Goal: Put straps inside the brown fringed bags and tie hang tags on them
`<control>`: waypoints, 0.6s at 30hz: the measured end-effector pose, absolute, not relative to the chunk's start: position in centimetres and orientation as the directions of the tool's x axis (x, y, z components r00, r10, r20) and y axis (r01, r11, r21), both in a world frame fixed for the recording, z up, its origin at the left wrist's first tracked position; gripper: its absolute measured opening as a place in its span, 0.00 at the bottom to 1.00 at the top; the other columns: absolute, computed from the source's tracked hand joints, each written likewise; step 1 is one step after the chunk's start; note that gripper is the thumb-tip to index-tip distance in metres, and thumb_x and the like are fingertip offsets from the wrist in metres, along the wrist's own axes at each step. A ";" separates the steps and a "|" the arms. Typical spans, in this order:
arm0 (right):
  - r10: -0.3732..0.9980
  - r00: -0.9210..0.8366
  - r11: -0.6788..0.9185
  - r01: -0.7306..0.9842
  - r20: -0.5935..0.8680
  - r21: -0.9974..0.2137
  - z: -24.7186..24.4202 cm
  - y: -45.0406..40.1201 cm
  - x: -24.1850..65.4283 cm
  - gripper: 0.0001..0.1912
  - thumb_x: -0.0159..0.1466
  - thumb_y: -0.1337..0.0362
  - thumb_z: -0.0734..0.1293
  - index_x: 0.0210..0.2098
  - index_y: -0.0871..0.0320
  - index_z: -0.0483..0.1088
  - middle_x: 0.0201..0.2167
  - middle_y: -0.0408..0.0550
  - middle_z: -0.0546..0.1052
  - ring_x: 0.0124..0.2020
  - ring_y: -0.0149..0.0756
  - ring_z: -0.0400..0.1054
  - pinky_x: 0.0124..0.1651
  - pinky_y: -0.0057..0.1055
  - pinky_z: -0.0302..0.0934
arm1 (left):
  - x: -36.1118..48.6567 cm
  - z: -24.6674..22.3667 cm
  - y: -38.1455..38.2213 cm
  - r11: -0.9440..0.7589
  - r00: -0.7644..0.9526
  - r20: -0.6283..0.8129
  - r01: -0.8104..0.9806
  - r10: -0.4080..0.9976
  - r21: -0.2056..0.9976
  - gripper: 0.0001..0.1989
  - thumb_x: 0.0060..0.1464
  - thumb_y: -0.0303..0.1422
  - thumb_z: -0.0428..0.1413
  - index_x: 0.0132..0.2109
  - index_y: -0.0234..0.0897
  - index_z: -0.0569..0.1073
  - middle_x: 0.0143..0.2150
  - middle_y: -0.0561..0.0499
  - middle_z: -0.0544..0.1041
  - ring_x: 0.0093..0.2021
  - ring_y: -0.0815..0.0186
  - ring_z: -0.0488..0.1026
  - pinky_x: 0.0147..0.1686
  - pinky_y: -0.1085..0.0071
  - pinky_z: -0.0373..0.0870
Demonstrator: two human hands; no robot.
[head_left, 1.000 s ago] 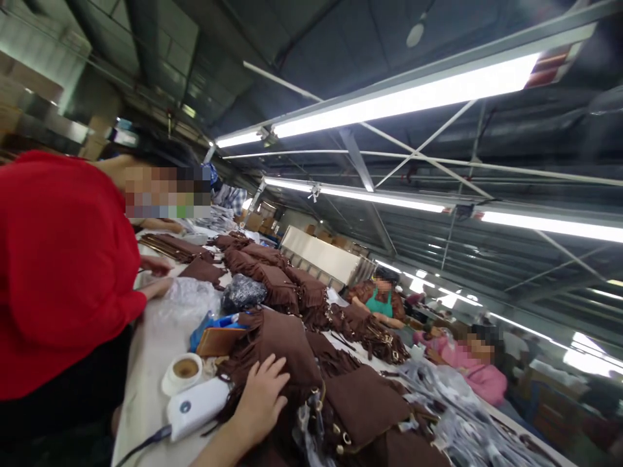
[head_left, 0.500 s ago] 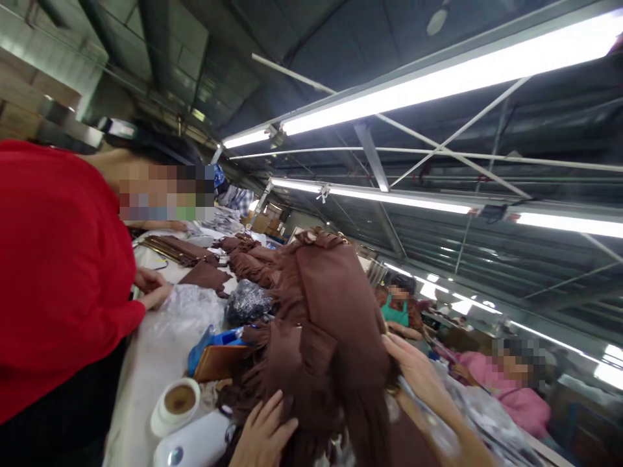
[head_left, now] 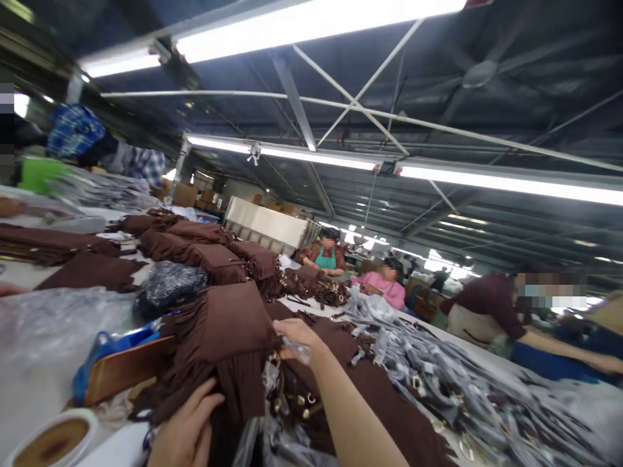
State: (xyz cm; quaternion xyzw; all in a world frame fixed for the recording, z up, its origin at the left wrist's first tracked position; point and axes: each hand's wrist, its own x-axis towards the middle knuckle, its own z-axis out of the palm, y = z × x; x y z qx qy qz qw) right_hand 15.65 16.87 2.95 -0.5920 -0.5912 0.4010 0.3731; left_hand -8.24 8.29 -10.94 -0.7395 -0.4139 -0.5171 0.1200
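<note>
In front of me a brown fringed bag (head_left: 238, 321) stands tilted on the worktable, its flap facing me and long fringe hanging at its side and front. My right hand (head_left: 299, 340) pinches the bag's upper right edge, near gold-coloured hardware and clear plastic wrap. Against the lower left fringe lies my left hand (head_left: 187, 421), fingers stretched out and touching the fabric; its thumb is hidden. Below the right hand, plastic-wrapped straps with gold rings (head_left: 306, 405) lie over brown material.
More brown fringed bags (head_left: 214, 259) are piled behind. Straps in plastic (head_left: 438, 363) cover the table's right side. At left are a black plastic bundle (head_left: 170, 288), a tan flat panel (head_left: 126, 370), a blue object (head_left: 97, 350) and a white round container (head_left: 53, 441). Several people work around.
My view has swung right, bringing the strap pile and another worker into sight. The bag in my right hand is lower and less upright. The red-sleeved person has mostly left view.
</note>
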 end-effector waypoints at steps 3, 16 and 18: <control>0.994 0.102 -0.101 0.624 -0.048 -0.775 2.9 14.8 19.8 0.15 0.69 0.56 0.63 0.48 0.61 0.69 0.40 0.47 0.75 0.34 0.33 0.72 0.36 0.34 0.70 | -8.2 -9.6 7.4 -0.634 0.030 0.911 0.728 0.411 0.262 0.13 0.54 0.26 0.48 0.39 0.44 0.75 0.46 0.51 0.80 0.41 0.61 0.78 0.39 0.68 0.70; 0.975 0.137 -0.099 0.972 0.173 -0.213 -5.6 9.0 25.1 0.32 0.57 0.81 0.58 0.56 0.52 0.70 0.67 0.59 0.60 0.48 0.54 0.74 0.51 0.49 0.63 | -7.9 -8.6 6.3 -0.673 -0.004 0.966 0.716 0.260 0.185 0.10 0.59 0.23 0.48 0.42 0.39 0.71 0.43 0.46 0.73 0.42 0.60 0.70 0.45 0.64 0.63; 0.958 0.123 -0.048 0.959 0.258 -0.280 -5.1 9.6 25.7 0.27 0.59 0.79 0.55 0.51 0.56 0.73 0.63 0.60 0.66 0.49 0.50 0.74 0.52 0.45 0.63 | -8.0 -8.8 6.6 -0.643 -0.020 0.960 0.739 0.278 0.201 0.10 0.59 0.24 0.47 0.43 0.39 0.71 0.44 0.46 0.74 0.43 0.59 0.70 0.46 0.63 0.63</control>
